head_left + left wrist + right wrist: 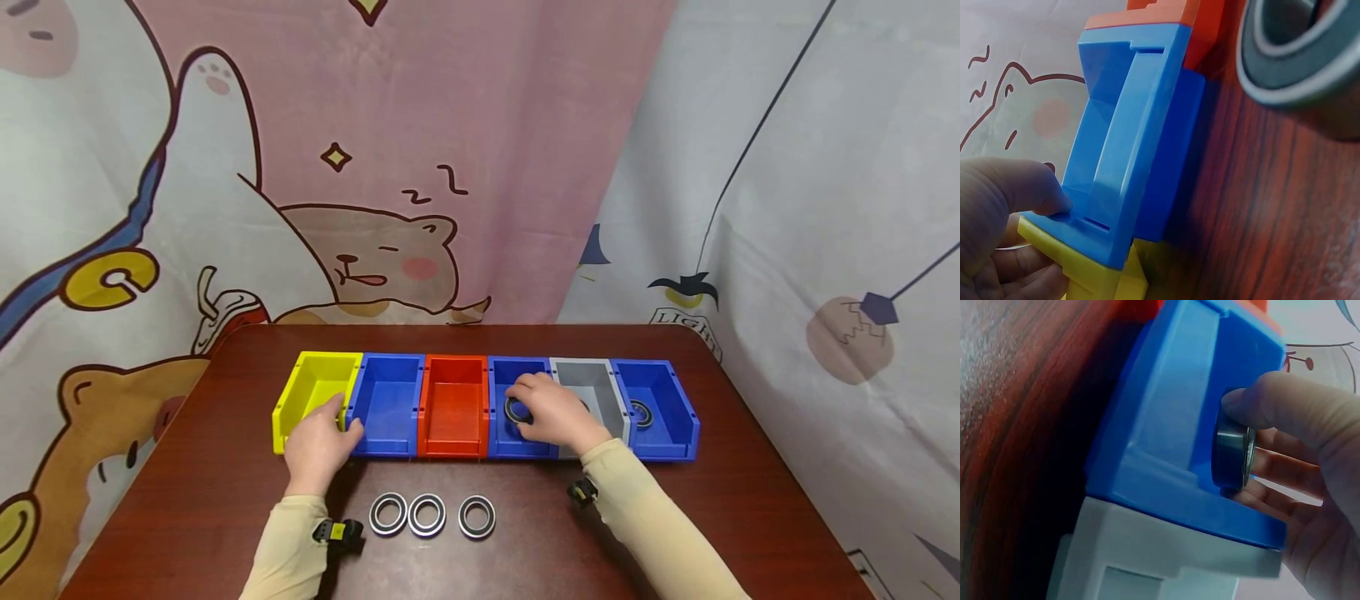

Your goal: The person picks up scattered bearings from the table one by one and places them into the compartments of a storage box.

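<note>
A ball bearing point(517, 410) is pinched between the thumb and fingers of my right hand point(557, 412), inside the blue bin point(1166, 419) just left of the grey one. In the right wrist view that bearing stands on edge, the thumb on its rim. My left hand point(318, 443) grips the adjoining walls of the yellow bin point(281, 417) and the blue bin point(386, 417) beside it. Its thumb rests on the blue side, the other fingers on the yellow side. Three bearings lie on the table before the bins: a left one point(372, 523), a middle one point(442, 523) and a right one point(491, 525).
A red bin point(455, 417) stands mid-row. The grey bin point(617, 400) shows a dark curved edge beside my right hand. At the row's right end, a blue bin point(678, 417) holds another bearing point(647, 414). Behind the brown table point(525, 558) hangs a cartoon-print curtain point(525, 167).
</note>
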`<state>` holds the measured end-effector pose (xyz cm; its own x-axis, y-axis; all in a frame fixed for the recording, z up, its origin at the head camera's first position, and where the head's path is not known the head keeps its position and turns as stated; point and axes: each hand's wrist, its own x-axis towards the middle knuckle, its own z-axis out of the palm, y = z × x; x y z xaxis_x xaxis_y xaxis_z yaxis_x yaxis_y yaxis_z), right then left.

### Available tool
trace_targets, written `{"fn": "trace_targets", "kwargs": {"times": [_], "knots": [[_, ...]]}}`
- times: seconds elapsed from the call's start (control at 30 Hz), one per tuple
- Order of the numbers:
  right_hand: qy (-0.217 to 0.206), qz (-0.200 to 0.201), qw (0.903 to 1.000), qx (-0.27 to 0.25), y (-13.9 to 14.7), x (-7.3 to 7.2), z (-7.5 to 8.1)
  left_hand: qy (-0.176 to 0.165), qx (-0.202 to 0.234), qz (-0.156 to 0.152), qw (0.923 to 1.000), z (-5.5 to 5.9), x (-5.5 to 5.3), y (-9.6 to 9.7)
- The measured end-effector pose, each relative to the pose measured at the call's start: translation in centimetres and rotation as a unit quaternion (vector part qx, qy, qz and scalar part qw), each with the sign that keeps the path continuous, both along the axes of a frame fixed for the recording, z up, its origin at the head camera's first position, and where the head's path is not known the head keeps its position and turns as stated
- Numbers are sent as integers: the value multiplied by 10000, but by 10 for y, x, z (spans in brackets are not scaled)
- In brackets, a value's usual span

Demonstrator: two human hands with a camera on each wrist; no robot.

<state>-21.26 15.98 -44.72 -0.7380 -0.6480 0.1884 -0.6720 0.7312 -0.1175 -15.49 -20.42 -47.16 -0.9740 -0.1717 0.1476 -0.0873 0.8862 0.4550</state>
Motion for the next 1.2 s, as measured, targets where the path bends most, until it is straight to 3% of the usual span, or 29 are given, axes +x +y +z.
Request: {"fn": "trace_targets", "kwargs": {"times": [0.13,0.47,0.73,1.2], "knots": [[235,77,9996,132,-4,-4,-5,11,-1,22,10000,-1,0,0],[325,4,9975,623,-12,-9,-15,-43,28,36,10000,-1,-1,1],[317,-82,9952,926,-17,-11,-19,-71,36,50,10000,0,0,0],[751,-228,9867,1423,-21,-11,-25,-11,33,28,10000,-2,-1,0]]}}
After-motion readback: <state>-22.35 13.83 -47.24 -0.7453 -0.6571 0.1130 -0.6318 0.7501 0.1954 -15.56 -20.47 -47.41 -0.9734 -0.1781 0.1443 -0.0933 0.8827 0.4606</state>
